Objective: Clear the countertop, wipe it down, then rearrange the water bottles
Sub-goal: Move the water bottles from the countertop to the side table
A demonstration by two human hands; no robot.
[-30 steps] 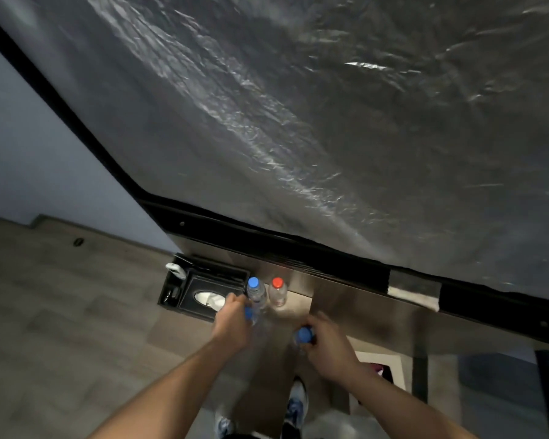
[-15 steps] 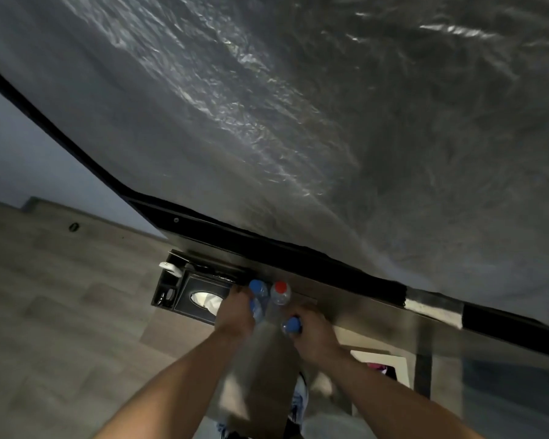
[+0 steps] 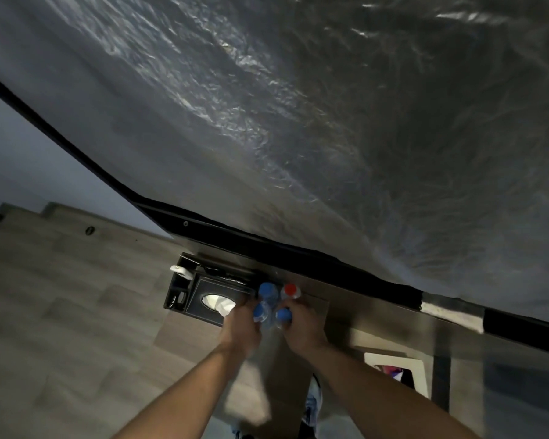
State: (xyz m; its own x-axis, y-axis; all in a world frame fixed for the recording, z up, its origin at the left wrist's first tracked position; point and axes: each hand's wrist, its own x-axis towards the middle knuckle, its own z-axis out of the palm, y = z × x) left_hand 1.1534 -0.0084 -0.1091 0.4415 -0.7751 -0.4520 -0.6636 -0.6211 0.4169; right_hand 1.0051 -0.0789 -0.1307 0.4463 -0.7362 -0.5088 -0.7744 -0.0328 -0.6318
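Note:
Several clear water bottles stand in a tight cluster on the narrow countertop [image 3: 339, 315] by the wall. At the back are a blue-capped bottle [image 3: 266, 289] and a red-capped bottle [image 3: 289, 290]. In front, my left hand [image 3: 241, 324] grips a blue-capped bottle [image 3: 260, 312], and my right hand [image 3: 301, 324] grips another blue-capped bottle [image 3: 282, 315]. The two held bottles touch each other and sit just in front of the back pair. Their bodies are mostly hidden by my fingers.
A black tissue box holder [image 3: 203, 296] with a white tissue showing sits at the countertop's left end, touching the bottle cluster. A plastic-covered panel [image 3: 330, 122] leans over the back. A bin with a coloured item [image 3: 393, 372] stands below right. My shoe [image 3: 313, 403] is on the floor.
My right hand has brought its blue-capped bottle left and back, up against the bottle in my left hand. Both front bottles now stand close behind the back pair.

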